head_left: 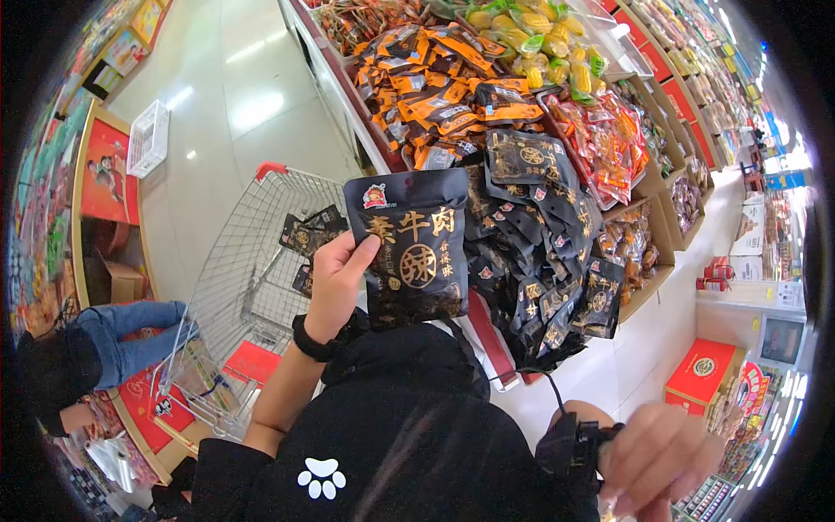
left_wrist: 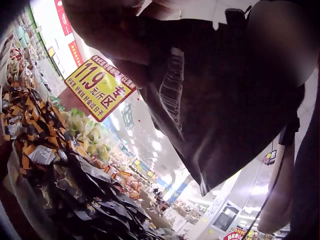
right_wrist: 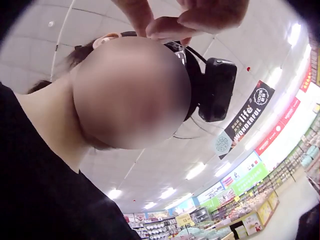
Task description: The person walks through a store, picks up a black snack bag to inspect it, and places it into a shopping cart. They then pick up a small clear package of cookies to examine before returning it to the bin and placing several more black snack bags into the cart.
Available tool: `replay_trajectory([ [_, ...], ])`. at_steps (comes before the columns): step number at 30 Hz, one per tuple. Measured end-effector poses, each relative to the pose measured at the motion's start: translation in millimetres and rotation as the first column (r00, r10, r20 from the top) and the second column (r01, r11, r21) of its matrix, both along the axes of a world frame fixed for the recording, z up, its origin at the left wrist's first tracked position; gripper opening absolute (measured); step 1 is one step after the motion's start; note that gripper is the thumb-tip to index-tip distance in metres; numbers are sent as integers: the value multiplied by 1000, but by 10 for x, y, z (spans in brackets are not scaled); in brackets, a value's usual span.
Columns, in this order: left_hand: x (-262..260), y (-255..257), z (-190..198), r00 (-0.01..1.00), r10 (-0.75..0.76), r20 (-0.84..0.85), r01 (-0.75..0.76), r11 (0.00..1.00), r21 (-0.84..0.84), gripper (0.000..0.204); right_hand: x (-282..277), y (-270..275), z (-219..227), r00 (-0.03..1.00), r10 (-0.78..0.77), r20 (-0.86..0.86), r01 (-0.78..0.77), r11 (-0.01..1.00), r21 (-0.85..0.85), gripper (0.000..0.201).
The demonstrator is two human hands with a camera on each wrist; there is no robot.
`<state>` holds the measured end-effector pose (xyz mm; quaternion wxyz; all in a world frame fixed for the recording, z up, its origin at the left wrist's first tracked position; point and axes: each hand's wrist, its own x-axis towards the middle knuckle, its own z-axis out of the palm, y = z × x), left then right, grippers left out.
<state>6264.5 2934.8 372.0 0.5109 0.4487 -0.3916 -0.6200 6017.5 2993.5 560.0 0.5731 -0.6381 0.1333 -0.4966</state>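
Supermarket setting: glossy pale floor (head_left: 230, 83), stocked shelves on both sides, bright strip lights.

Shirt: black, with a white paw print (head_left: 322, 478), nearest the head camera.

Right hand (head_left: 661, 457): raised low at the right of the head view, blurred; fingers loosely bent, nothing visible in them. The right wrist view shows its fingers up by the headset camera (right_wrist: 217, 90).

Left hand (head_left: 337, 278): clamped on the pouch's left edge, thumb across the front; black band (head_left: 323, 344) on the wrist.

Black pouch (head_left: 409, 248): held upright in front of the chest, between cart and display; gold characters 素牛肉, a circled 辣, a small red logo at top left.

Shopping cart (head_left: 204, 261): wire, left of the pouch, with black packets (head_left: 313, 230) inside and a red panel (head_left: 252, 361).

Pile of black pouches (head_left: 535, 252): on the display, right of the held one.

Other shopper (head_left: 130, 344): in jeans and a dark top, beside the cart.

Orange-and-black packets (head_left: 435, 83): heaped beyond the black pile.

Red packets (head_left: 604, 143): right of these.

Yellow corn packs (head_left: 539, 35): farther back.

White basket (head_left: 149, 139): on the floor, beyond the cart.

Price sign (left_wrist: 100, 87): yellow and red, reading 11.9.
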Motion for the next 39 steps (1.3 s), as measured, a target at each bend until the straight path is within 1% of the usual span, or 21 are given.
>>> replay_trajectory([
  [1, 5, 3, 4, 1000, -5, 6, 5, 1000, 3, 20, -30, -74, -35, 978, 209, -29, -207, 976, 68, 38],
  [2, 6, 6, 10, 1000, -4, 5, 4, 1000, 5, 20, 115, 82, -120, 980, -182, -86, 190, 976, 105, 27],
  [3, 6, 7, 18, 1000, 0, -2, 0, 1000, 7, 20, 279, 83, -248, 918, -393, -57, 397, 908, 137, 32],
  [4, 9, 7, 20, 1000, 4, -8, -4, 1000, 9, 20, 363, 81, -378, 810, -585, -36, 582, 795, 173, 39],
  [5, 18, 7, 14, 1000, 7, -8, -7, 1000, 9, 20, 345, 80, -450, 763, -614, -201, 646, 713, 274, 52],
  [8, 66, 8, -24, 999, 28, -34, -28, 1000, 15, 19, 341, -79, -645, 800, -521, -298, 600, 707, 376, 38],
  [12, 349, -78, -208, 979, 204, -3, -203, 976, 79, 18, 241, -125, -868, 759, -524, -387, 650, 641, 408, 23],
  [17, 1071, -230, -1218, 883, 438, 167, -466, 856, 222, 16, -7, -62, -1172, 613, -612, -499, 790, 488, 372, 16],
  [20, 1494, -202, -1963, 865, 412, 287, -490, 817, 304, 17, -152, 4, -1340, 511, -660, -551, 859, 369, 355, 16],
  [23, 1748, -182, -2530, 850, 257, 460, -455, 797, 397, 21, -293, 52, -1479, 442, -663, -605, 896, 291, 336, 17],
  [25, 1667, -191, -2556, 862, 275, 426, -492, 659, 569, 34, -405, 84, -1591, 414, -677, -609, 907, 247, 342, 18],
  [26, 1623, -183, -2566, 824, 137, 549, -502, 626, 596, 49, -473, 102, -1645, 403, -670, -623, 910, 221, 350, 18],
  [29, 1655, -235, -2710, 737, 57, 674, -498, 720, 484, 53, -689, 178, -1789, 344, -666, -662, 929, 140, 343, 19],
  [31, 1711, -285, -2838, 621, 15, 784, -477, 801, 362, 57, -879, 262, -1899, 247, -706, -663, 938, 3, 346, 19],
  [32, 1717, -308, -2901, 554, 1, 832, -454, 839, 301, 59, -996, 295, -2006, 83, -724, -685, 968, -106, 229, 17],
  [33, 1669, -340, -2927, 485, -5, 875, -423, 874, 240, 62, -1195, 387, -2140, 45, -736, -676, 953, -170, 249, 26],
  [34, 1474, -335, -2665, 611, 132, 780, -451, 868, 207, 53, -1395, 468, -2320, -82, -735, -674, 941, -280, 190, 37],
  [35, 1337, -341, -2479, 617, 123, 778, -436, 876, 207, 53, -1606, 546, -2537, -208, -718, -664, 912, -387, 133, 50],
  [37, 1108, -367, -2184, 711, 344, 613, -473, 880, 54, 41, -2080, 682, -3081, -560, -363, -745, 772, -556, -309, 52],
  [38, 995, -380, -2028, 717, 337, 609, -462, 885, 53, 41, -2156, 706, -3148, -460, -383, -801, 797, -576, -182, 77],
  [39, 891, -395, -1869, 715, 353, 604, -435, 901, -12, 37, -2032, 649, -2999, -278, -625, -729, 835, -532, 138, 64],
])
